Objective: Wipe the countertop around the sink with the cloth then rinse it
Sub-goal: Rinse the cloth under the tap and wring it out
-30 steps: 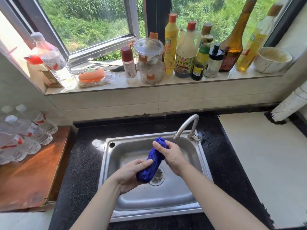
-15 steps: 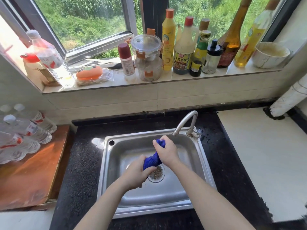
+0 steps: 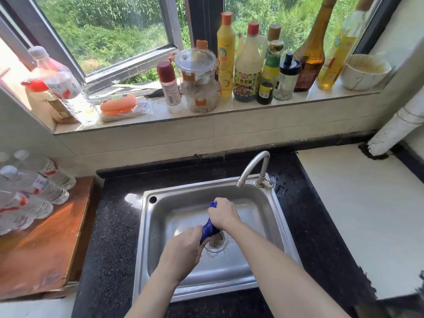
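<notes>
Windowsill [image 3: 241,106]: yellow squeeze bottle [image 3: 226,58], two stacked clear containers [image 3: 199,81], white bowl [image 3: 364,72] at right end. Wooden board [image 3: 46,249], left: water bottles [image 3: 34,193]. White pipe [image 3: 399,127], right.

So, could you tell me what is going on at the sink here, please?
A person holds a twisted blue cloth over the drain of the steel sink, seemingly wringing it out. The left hand grips its lower end and the right hand its upper end. No water visibly runs from the faucet, and droplets lie on the black countertop beside it.
</notes>
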The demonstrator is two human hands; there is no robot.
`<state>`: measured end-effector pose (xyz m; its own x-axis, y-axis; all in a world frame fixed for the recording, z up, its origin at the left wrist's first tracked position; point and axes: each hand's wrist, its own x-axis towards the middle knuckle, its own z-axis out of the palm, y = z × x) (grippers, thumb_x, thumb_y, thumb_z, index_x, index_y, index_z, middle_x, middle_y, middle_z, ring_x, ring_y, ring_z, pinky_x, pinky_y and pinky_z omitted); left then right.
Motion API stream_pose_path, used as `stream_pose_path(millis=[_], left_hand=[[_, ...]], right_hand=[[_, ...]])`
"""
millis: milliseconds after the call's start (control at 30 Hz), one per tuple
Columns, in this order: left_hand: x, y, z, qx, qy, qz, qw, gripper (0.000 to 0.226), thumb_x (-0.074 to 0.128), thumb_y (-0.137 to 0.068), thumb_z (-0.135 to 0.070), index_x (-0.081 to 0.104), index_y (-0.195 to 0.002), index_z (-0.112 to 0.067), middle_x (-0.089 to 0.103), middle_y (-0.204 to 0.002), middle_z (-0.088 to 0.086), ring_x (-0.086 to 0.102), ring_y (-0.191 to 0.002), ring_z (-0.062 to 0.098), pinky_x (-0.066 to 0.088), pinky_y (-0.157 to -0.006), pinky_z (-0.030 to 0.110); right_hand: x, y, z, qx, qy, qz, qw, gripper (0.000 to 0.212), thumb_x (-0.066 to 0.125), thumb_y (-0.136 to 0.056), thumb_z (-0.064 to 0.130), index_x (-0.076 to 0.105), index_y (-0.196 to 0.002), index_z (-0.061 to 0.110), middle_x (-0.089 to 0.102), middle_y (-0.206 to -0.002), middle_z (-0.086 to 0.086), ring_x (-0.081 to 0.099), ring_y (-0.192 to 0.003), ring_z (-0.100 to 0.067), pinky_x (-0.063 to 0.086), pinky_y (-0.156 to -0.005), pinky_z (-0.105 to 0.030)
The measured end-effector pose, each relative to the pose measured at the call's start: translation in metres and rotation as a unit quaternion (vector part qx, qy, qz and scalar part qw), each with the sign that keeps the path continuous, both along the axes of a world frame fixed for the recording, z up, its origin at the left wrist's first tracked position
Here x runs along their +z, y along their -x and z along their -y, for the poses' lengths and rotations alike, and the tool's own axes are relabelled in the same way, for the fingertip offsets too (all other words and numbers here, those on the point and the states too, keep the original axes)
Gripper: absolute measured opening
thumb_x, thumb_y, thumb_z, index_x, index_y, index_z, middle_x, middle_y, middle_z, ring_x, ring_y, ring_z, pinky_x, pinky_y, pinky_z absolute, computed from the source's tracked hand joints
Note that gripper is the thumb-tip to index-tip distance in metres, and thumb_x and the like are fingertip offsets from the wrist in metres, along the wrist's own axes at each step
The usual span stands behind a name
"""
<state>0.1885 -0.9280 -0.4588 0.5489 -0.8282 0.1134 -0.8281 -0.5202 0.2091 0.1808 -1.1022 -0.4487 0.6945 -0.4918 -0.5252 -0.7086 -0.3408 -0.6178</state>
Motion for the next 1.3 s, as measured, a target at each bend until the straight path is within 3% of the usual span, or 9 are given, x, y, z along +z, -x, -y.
stream_pose_path(millis=[167, 300, 500, 633, 767, 933, 1033, 1133, 1300], left_hand=[[0.016, -0.004, -0.003, 0.119, 0.065, -0.152, 0.979, 0.021, 0.050, -0.097, -0.050, 0.056, -0.100, -0.030, 0.053, -0.067, -0.015, 0.048, -0.056, 0.009, 0.041, -0.052, 0.028], [0.025, -0.001, -0.010, 0.226, 0.182, -0.360, 0.886, 0.018, 0.059, -0.095, -0.045, 0.053, -0.112, -0.048, 0.069, -0.075, -0.010, 0.062, -0.066, 0.008, 0.051, -0.068, 0.027], [0.039, 0.006, -0.002, 0.286, 0.261, -0.557, 0.735, 0.025, 0.040, -0.107, -0.025, 0.063, -0.116, -0.027, 0.064, -0.085, 0.006, 0.051, -0.066, 0.014, 0.039, -0.054, 0.022], [0.044, 0.005, -0.001, 0.282, 0.294, -0.638, 0.653, 0.020, 0.051, -0.101, -0.025, 0.063, -0.117, -0.023, 0.072, -0.101, 0.007, 0.065, -0.082, 0.024, 0.052, -0.074, 0.043], [0.055, 0.002, 0.002, 0.247, 0.327, -0.695, 0.591, 0.028, 0.055, -0.098, -0.026, 0.058, -0.121, -0.012, 0.071, -0.117, 0.012, 0.069, -0.095, 0.036, 0.050, -0.096, 0.062], [0.059, 0.008, 0.011, 0.227, 0.329, -0.711, 0.578, 0.032, 0.057, -0.096, -0.024, 0.052, -0.123, -0.008, 0.072, -0.111, 0.014, 0.067, -0.088, 0.038, 0.058, -0.082, 0.056], [0.057, 0.012, 0.012, 0.235, 0.337, -0.703, 0.581, 0.036, 0.061, -0.093, -0.024, 0.051, -0.125, -0.011, 0.073, -0.106, 0.009, 0.066, -0.080, 0.033, 0.057, -0.058, 0.038], [0.053, 0.014, 0.009, 0.231, 0.343, -0.695, 0.588, 0.034, 0.061, -0.096, -0.018, 0.049, -0.127, -0.015, 0.070, -0.098, 0.011, 0.058, -0.067, 0.025, 0.039, -0.045, 0.027], [0.048, 0.013, 0.006, 0.231, 0.351, -0.616, 0.666, 0.032, 0.065, -0.095, -0.013, 0.052, -0.122, -0.022, 0.062, -0.082, 0.011, 0.046, -0.060, 0.017, 0.036, -0.049, 0.027]], right_hand=[[0.004, 0.001, 0.005, -0.019, -0.018, 0.111, 0.993, 0.030, 0.057, -0.091, 0.035, 0.042, -0.071, 0.019, 0.054, -0.071, 0.002, 0.049, -0.066, -0.020, 0.039, -0.057, -0.033], [0.007, 0.013, 0.006, -0.026, -0.209, 0.137, 0.968, 0.044, 0.069, -0.082, 0.059, 0.049, -0.080, 0.021, 0.058, -0.074, 0.002, 0.057, -0.065, -0.017, 0.048, -0.057, -0.029], [0.010, 0.033, 0.000, -0.180, -0.520, 0.231, 0.802, 0.044, 0.061, -0.075, 0.016, 0.056, -0.119, 0.014, 0.063, -0.095, -0.008, 0.061, -0.076, -0.022, 0.045, -0.068, -0.035], [0.005, 0.043, -0.001, -0.199, -0.496, 0.289, 0.794, 0.037, 0.059, -0.098, 0.009, 0.056, -0.133, 0.020, 0.071, -0.111, -0.010, 0.068, -0.095, -0.026, 0.053, -0.080, -0.041], [0.011, 0.047, -0.002, -0.228, -0.482, 0.316, 0.785, 0.056, 0.077, -0.085, 0.019, 0.052, -0.134, 0.025, 0.072, -0.119, -0.015, 0.070, -0.101, -0.027, 0.055, -0.090, -0.045], [0.020, 0.038, -0.010, -0.179, -0.406, 0.328, 0.834, 0.052, 0.081, -0.079, 0.045, 0.063, -0.126, 0.030, 0.071, -0.110, -0.002, 0.066, -0.094, -0.015, 0.054, -0.090, -0.037], [0.026, 0.035, -0.012, -0.131, -0.356, 0.349, 0.857, 0.025, 0.074, -0.090, 0.035, 0.066, -0.108, 0.020, 0.063, -0.086, -0.002, 0.058, -0.078, -0.019, 0.051, -0.071, -0.035], [0.027, 0.034, -0.010, -0.044, -0.279, 0.355, 0.891, 0.012, 0.069, -0.095, 0.026, 0.065, -0.106, 0.022, 0.067, -0.088, 0.003, 0.062, -0.082, -0.014, 0.055, -0.077, -0.032], [0.020, 0.036, 0.004, 0.118, -0.007, 0.301, 0.946, 0.014, 0.052, -0.102, 0.039, 0.058, -0.099, 0.027, 0.063, -0.088, 0.004, 0.057, -0.081, -0.009, 0.043, -0.076, -0.020]])
